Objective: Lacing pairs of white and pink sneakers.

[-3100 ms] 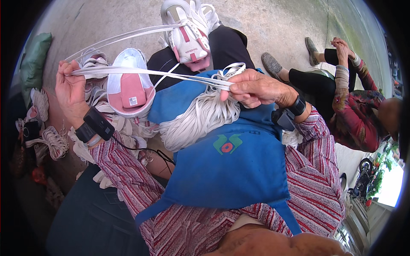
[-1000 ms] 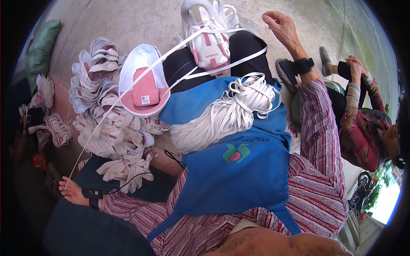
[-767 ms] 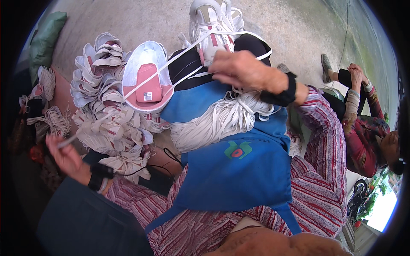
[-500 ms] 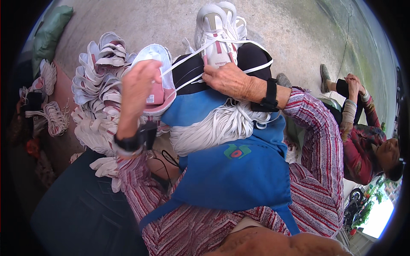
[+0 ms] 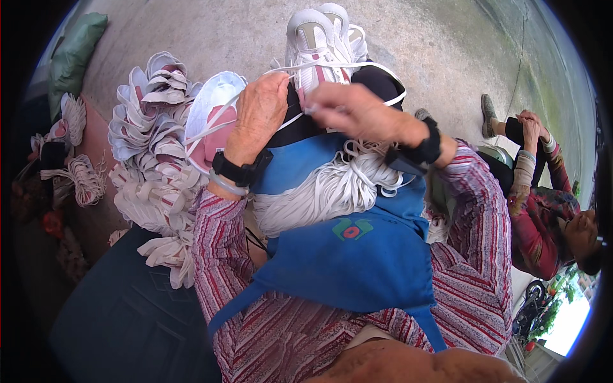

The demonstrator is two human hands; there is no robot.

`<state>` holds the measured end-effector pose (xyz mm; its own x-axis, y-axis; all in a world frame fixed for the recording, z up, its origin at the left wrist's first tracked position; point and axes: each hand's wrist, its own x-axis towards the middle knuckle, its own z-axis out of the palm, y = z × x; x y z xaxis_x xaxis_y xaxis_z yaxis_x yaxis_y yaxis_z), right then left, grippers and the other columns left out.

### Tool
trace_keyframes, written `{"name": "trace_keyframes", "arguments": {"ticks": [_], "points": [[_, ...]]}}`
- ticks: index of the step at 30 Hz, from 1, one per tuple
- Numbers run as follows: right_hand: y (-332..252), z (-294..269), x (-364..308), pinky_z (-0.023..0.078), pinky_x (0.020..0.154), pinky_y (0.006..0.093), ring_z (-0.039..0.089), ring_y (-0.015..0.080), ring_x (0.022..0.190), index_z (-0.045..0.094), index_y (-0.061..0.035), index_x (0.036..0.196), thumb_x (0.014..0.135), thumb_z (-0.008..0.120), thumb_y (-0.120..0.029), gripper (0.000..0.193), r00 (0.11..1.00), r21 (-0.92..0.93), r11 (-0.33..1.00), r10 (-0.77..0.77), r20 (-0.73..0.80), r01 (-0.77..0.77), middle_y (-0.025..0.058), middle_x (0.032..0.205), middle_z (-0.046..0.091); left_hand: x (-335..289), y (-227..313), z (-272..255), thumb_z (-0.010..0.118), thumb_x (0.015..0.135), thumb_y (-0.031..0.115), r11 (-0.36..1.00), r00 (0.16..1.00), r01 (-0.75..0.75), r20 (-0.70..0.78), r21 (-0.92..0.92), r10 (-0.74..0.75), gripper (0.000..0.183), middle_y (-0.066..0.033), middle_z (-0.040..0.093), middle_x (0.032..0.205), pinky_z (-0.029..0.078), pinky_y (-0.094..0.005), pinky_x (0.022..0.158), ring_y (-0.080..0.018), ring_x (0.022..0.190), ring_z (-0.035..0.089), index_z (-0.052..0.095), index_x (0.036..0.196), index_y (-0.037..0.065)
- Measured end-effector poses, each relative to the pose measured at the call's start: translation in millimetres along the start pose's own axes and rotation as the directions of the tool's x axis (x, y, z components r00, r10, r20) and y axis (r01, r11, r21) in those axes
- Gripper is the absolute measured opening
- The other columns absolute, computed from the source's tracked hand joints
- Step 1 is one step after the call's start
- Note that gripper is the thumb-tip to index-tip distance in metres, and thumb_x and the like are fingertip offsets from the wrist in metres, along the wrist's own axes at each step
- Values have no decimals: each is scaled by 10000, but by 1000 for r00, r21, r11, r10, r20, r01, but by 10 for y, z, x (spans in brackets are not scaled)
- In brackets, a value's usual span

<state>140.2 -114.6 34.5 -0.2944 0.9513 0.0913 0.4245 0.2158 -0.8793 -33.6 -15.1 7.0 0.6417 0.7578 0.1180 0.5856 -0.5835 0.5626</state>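
Observation:
A white sneaker upper with grey and pink panels (image 5: 313, 41) rests across my knees, toe pointing away, beside others like it. A flat white shoelace (image 5: 391, 71) threads through it and loops out on both sides. My left hand (image 5: 260, 108) is closed by the sneaker's left edge, its fingertips pinched at the lace. Just right of it, my right hand (image 5: 351, 108) is partly blurred, with thumb and finger together on a bit of lace near the sneaker's opening. On my blue apron (image 5: 332, 268) lies a thick bundle of white laces (image 5: 319, 195).
Left of my knees sit a white upper with pink lining (image 5: 214, 96) and a heap of stacked uppers (image 5: 153, 147). More lace bundles (image 5: 86, 179) lie farther left, near a green sack (image 5: 76, 54). Another person (image 5: 543, 204) sits at the right, hands clasped.
My left hand has moved right, from above the pink-lined upper to the sneaker. My right hand has lifted and turned slightly. The lace loop at the left has shifted.

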Motion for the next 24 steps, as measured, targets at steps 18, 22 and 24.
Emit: {"name": "trace_keyframes", "arguments": {"ticks": [18, 22, 24], "points": [[601, -483, -54, 522, 693, 302, 651, 238, 746, 653, -32, 987, 892, 562, -202, 215, 942, -413, 854, 235, -239, -317, 139, 863, 670, 362, 56, -113, 468, 896, 181, 938, 913, 282, 356, -202, -197, 206, -185, 593, 809, 474, -429, 688, -372, 742, 590, 568, 895, 0], [586, -488, -31, 525, 681, 302, 655, 239, 747, 653, -35, 999, 890, 566, -200, 216, 956, -391, 879, 201, -213, -272, 142, 875, 671, 356, -39, -81, 478, 890, 176, 942, 924, 272, 326, -194, -200, 194, -147, 623, 773, 486, -408, 677, -316, 726, 620, 583, 900, 13], [558, -501, -6, 526, 701, 298, 661, 238, 774, 653, -34, 1024, 890, 569, -209, 236, 958, -412, 867, 225, -179, -281, 146, 919, 672, 397, -172, -69, 444, 912, 243, 984, 930, 155, 350, -88, -115, 254, -66, 629, 860, 473, -227, 423, -114, 560, 588, 596, 948, 43]]}}
